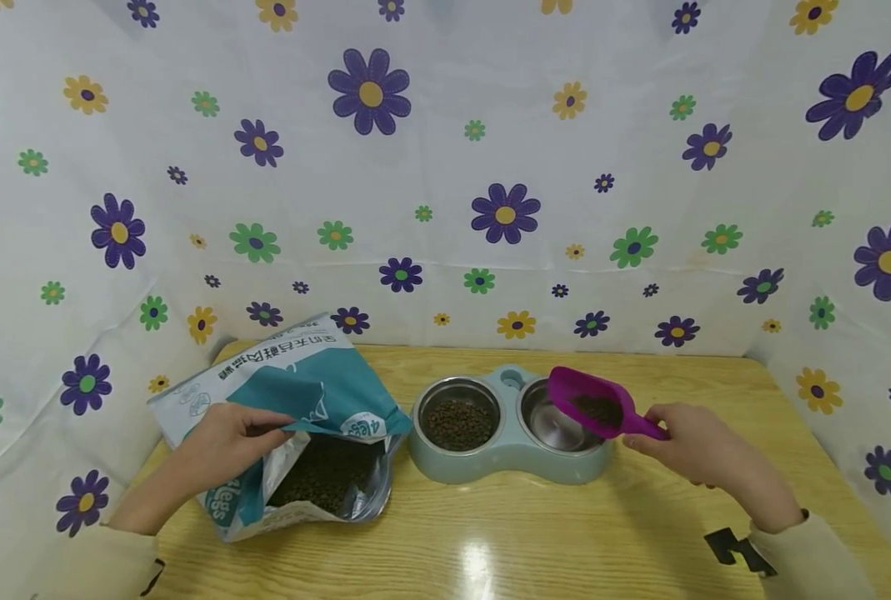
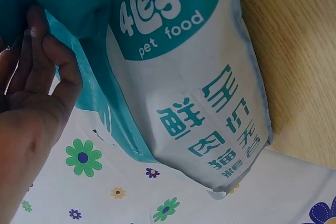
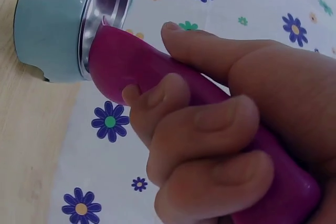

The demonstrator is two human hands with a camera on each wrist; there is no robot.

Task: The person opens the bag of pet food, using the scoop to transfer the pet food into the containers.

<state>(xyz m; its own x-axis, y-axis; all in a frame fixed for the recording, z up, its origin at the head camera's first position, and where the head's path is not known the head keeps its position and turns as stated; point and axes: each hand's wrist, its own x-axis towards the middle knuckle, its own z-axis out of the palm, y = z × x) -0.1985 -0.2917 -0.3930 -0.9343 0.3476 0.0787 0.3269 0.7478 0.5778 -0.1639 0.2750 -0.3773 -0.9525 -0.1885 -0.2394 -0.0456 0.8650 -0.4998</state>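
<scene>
My right hand (image 1: 696,446) grips the handle of a purple scoop (image 1: 576,385), fingers curled round it in the right wrist view. Brown kibble (image 1: 598,408) lies in the scoop, which overlaps the right steel bowl (image 1: 550,425) of a pale blue double feeder (image 1: 483,467). Bare metal shows inside that bowl, while the left bowl holds kibble (image 1: 458,423). At the left, my left hand (image 1: 227,442) pinches the opening edge of a teal and white pet food bag (image 1: 302,379). The bag lies tilted with its mouth toward me and kibble visible inside.
Everything stands on a light wooden table (image 1: 445,542). A white cloth (image 1: 430,150) printed with flowers hangs behind the table and along both sides. The bag lies close to the feeder's left end.
</scene>
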